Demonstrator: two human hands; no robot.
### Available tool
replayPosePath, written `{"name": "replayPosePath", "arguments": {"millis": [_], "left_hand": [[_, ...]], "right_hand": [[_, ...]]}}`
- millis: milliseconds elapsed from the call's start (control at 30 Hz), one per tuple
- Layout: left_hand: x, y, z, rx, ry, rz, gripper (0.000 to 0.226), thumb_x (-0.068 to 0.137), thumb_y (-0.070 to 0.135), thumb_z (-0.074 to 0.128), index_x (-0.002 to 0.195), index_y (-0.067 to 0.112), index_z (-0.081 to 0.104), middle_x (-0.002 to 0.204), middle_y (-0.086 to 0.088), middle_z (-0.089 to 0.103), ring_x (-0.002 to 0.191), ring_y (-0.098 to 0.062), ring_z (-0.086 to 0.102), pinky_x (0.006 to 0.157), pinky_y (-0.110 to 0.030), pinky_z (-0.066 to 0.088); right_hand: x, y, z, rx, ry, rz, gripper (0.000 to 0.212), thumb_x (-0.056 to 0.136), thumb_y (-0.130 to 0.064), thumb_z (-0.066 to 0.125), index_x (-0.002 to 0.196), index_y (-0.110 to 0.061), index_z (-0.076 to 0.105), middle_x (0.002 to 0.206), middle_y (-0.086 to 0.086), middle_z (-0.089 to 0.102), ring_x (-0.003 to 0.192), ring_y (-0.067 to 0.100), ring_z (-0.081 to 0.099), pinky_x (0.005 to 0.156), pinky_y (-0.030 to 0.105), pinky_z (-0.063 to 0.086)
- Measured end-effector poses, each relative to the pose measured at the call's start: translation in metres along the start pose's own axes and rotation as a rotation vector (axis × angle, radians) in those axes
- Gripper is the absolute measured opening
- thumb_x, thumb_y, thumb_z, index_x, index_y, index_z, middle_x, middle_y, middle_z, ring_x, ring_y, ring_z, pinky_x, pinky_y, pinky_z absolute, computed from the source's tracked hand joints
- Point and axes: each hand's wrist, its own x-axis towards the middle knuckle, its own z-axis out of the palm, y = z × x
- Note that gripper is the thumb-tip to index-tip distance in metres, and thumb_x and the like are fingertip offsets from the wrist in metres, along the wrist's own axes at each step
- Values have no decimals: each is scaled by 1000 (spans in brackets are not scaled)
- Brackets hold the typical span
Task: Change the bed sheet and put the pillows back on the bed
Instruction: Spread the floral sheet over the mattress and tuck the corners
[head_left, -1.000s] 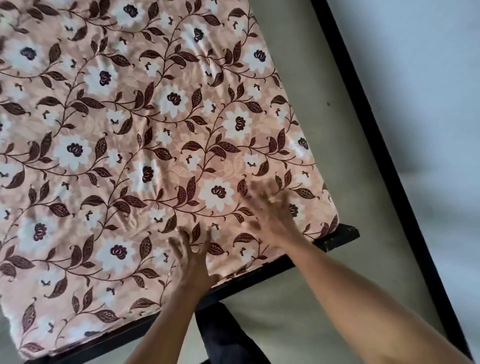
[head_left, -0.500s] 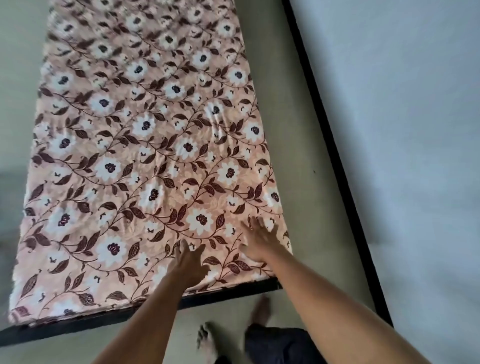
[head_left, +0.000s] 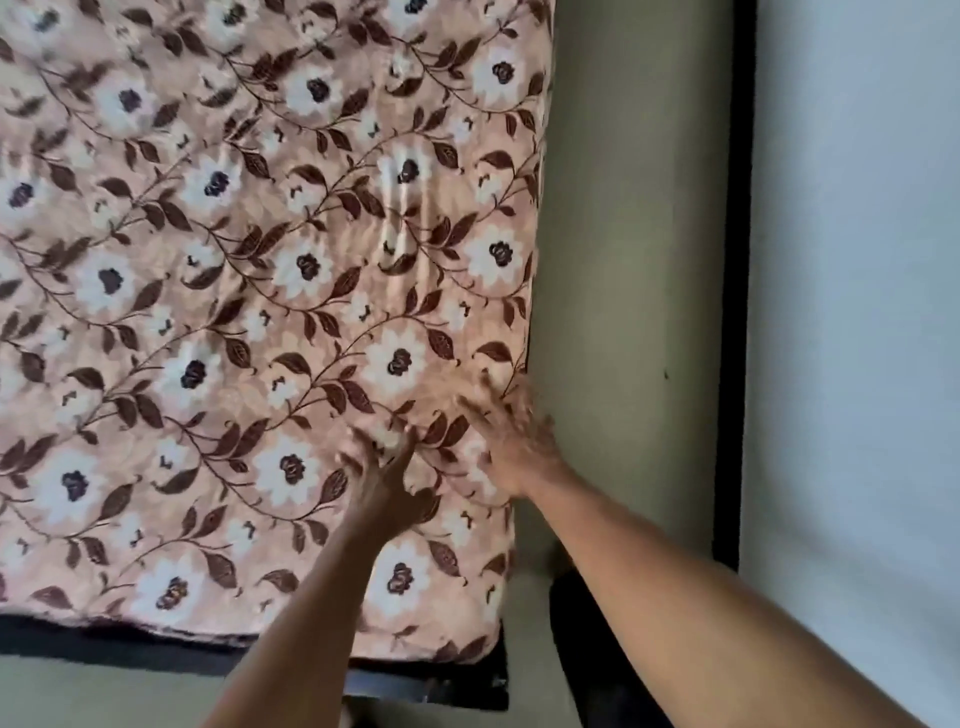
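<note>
Peachy-pink fabric with white flowers and brown leafy vines, that's the sheet (head_left: 249, 322), spread out flat and filling most of my head cam view.

As I read it, the next move depends on this: the sheet's long axis runs 6 to 12 o'clock, I'm at the 6 o'clock end, and both hands are down in its 5 o'clock corner. Nearly all the cloth lies off toward 10 to 12 o'clock from the fingertips, so any smoothing stroke has to go that way.

The right hand (head_left: 514, 449) is right at the 3 o'clock side edge, where the sheet drops toward the floor (head_left: 623, 312). The left hand (head_left: 384, 480) is just beside it at its 9 o'clock, further in on the cloth. So I'd say right is nearer for tucking that side and left for sweeping the middle.

Fingers on both look spread and flat on the fabric, not pinching anything, but they're blurry so I won't swear to each one. The sheet looks shiny and mostly flat, with a couple of soft lengthwise ridges around 12 o'clock from the hands. At the 6 o'clock edge it hangs just over the dark frame (head_left: 130, 652). No pillows in view, so my guess is that part isn't done yet.
</note>
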Motion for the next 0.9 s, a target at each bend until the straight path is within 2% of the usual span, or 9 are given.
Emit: {"name": "replayPosePath", "arguments": {"millis": [100,200,267,333,400,533,700,800,900], "left_hand": [[8,11,-4,0,-74,-114,98,87,58,61,159,38,-3,161,-33,-20,136,-58,-38,114,-71,-16],[13,25,-35,-46,-180,-213,79,98,50,59,160,39,13,157,-35,-28,139,-64,-23,118,-69,-5],[8,41,-51,-58,-200,-236,75,99,48,57,160,41,14,159,-31,-27,142,-62,-21,117,-66,-6],[3,51,-60,-67,-191,-237,69,101,45,55,160,38,21,166,-26,-9,150,-51,-13,121,-60,-2],[2,52,-69,-81,-209,-228,56,101,46,55,154,32,42,162,-15,32,152,-33,21,123,-43,17],[4,50,-103,-63,-181,-272,39,100,45,56,123,18,72,124,-6,70,106,-19,65,97,-35,53],[41,40,-154,-128,304,-388,53,93,41,64,141,23,53,126,-10,67,114,-28,65,89,-43,58],[108,41,-196,-107,551,-432,74,96,51,56,158,26,23,158,-25,31,145,-44,32,109,-60,39],[169,72,-217,-137,590,-453,78,102,60,34,160,33,-11,166,-17,-20,154,-43,-9,117,-68,3]], "right_hand": [[-9,27,-26,138,-206,21,106,100,-14,57,149,-58,-26,160,-2,-44,156,42,1,125,63,10],[-3,23,-54,41,-341,41,89,104,-23,52,158,-48,-15,170,15,13,152,42,25,120,67,11],[1,17,-82,-56,-309,4,73,104,-28,50,164,-32,10,166,14,29,151,40,30,118,72,3],[3,10,-109,-186,-255,-83,53,103,-29,49,154,-17,39,156,16,45,146,38,39,120,70,10],[5,4,-133,-251,-196,-172,44,102,-25,48,144,-11,50,144,17,55,139,37,47,119,62,23],[22,-11,-164,-292,-124,-272,47,99,-18,48,146,-11,44,147,17,47,137,39,45,119,59,27],[74,-45,-198,-319,2,-458,65,100,-19,45,160,-15,21,171,15,1,158,35,5,125,62,-2],[133,-53,-219,-319,152,-550,71,102,-30,44,164,-20,9,172,9,-6,159,31,-1,125,59,-6],[201,-12,-233,-333,234,-549,72,106,-46,34,163,-32,-9,169,1,-22,158,30,-10,126,58,-5]]}}
